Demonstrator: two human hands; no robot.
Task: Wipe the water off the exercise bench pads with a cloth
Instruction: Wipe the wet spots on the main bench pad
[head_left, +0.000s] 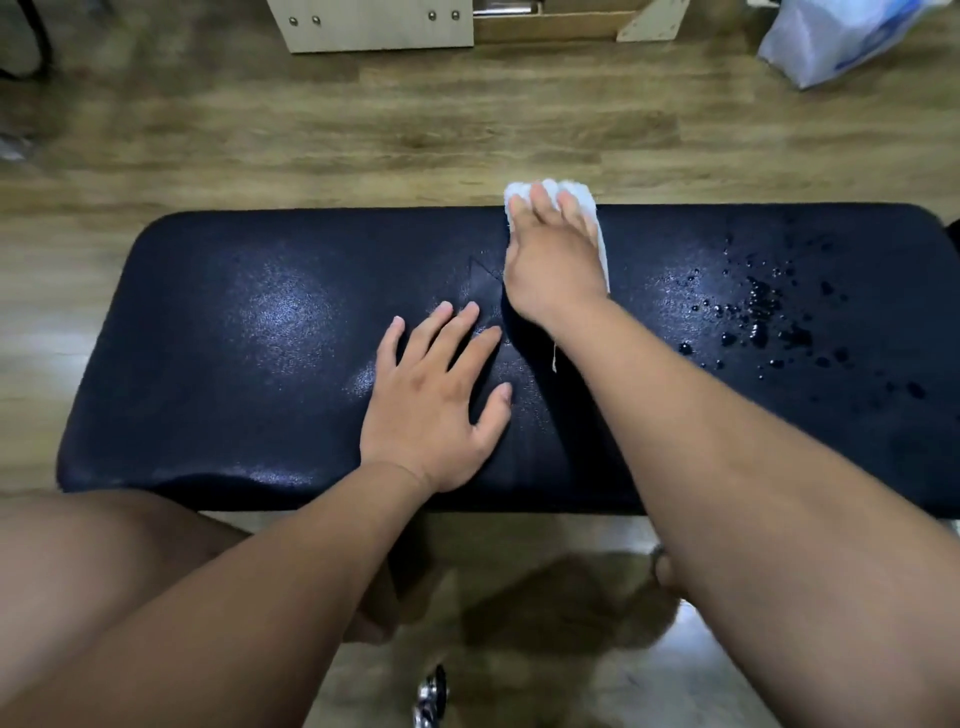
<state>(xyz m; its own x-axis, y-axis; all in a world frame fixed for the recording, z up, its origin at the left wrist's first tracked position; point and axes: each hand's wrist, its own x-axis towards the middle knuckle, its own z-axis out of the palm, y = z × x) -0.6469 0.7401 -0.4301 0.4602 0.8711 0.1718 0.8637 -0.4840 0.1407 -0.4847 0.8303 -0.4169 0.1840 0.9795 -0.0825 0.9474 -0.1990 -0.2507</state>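
Near the pad's near edge: left hand (434, 400) laid flat, fingers spread, holding nothing. At the far edge, mid-length: right hand (553, 260), fingers extended, pressing white cloth (600, 244) onto bench pad (234, 338). Toward the right end: water droplets (763, 312) unwiped. Risks: cloth overhanging far edge, likely to slip off; fast sweep likely to smear droplets onto floor.

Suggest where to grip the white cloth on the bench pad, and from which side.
Probably the right-side strip of the cloth, pinched from above on the right. The cloth lies flat on the bench pad with the right hand pressing on its middle, so only that strip and the far end show.
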